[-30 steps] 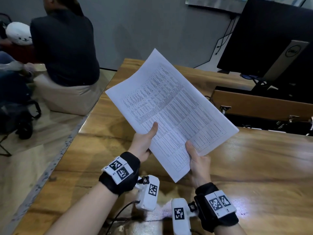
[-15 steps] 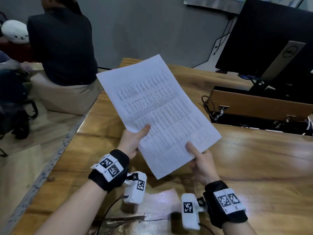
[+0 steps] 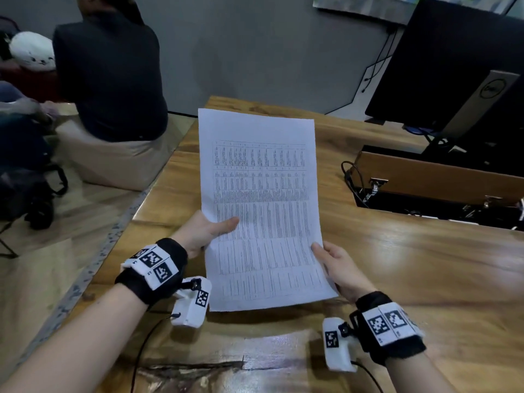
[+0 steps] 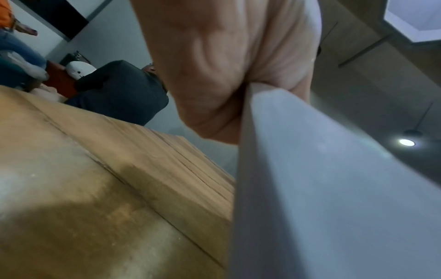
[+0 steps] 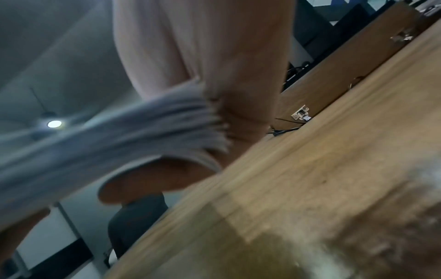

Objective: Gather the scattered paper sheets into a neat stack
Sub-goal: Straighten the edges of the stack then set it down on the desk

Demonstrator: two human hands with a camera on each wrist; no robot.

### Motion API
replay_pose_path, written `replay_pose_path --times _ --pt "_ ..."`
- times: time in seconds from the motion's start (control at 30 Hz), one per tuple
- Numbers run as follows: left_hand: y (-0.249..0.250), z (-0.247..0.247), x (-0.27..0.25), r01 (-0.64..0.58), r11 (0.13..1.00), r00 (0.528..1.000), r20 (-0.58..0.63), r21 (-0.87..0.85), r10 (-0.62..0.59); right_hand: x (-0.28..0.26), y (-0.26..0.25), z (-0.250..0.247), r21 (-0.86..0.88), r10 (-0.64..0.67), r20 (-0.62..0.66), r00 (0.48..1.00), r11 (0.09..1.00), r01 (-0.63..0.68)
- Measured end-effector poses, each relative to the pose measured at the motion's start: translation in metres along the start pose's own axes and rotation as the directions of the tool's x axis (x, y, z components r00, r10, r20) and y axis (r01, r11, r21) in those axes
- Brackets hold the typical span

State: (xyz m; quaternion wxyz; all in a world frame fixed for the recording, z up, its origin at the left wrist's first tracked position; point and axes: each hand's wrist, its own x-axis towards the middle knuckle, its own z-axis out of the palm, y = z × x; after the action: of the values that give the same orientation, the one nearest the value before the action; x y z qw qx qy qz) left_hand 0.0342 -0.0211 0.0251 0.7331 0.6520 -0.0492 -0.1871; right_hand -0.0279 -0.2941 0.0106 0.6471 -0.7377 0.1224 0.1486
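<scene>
Paper stack [image 3: 262, 211] now swung from diagonal to upright over the wooden table [image 3: 411, 273], left hand [image 3: 202, 231] and right hand [image 3: 338, 272] pinching side edges, ready to square up.

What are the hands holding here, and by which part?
A stack of printed paper sheets, raised off the table. The left hand pinches its left long edge; the right hand grips the right long edge near the bottom corner.

White paper sheets [image 3: 261, 211], dense black table print; brown wood-grain table [image 3: 397, 265]
</scene>
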Motion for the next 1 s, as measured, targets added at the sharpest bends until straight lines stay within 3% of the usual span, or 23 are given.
replay_pose_path --times 0.17,0.37,0.63,0.8,1.0 --pt "0.012 0.003 0.005 0.060 0.997 0.998 -0.004 0.049 -0.060 -0.002 0.010 0.012 0.031 -0.035 -0.093 0.995 0.999 0.038" --pt "0.013 0.007 0.017 0.218 0.971 0.969 -0.141 0.100 -0.203 0.004 0.008 0.014 -0.004 -0.138 -0.214 0.967 0.990 0.140" --pt "0.005 0.021 0.022 0.282 0.955 0.932 -0.210 -0.095 -0.296 0.020 0.007 0.009 0.121 -0.126 -0.280 0.952 0.979 0.165" --pt "-0.011 0.026 0.024 0.329 0.944 0.918 -0.245 0.031 -0.312 0.051 0.006 0.007 0.049 -0.074 -0.341 0.937 0.994 0.097" --pt "-0.024 0.026 0.024 0.457 0.886 0.876 -0.217 0.085 -0.431 0.079 0.014 0.006 -0.085 -0.018 -0.366 0.931 0.996 -0.014"
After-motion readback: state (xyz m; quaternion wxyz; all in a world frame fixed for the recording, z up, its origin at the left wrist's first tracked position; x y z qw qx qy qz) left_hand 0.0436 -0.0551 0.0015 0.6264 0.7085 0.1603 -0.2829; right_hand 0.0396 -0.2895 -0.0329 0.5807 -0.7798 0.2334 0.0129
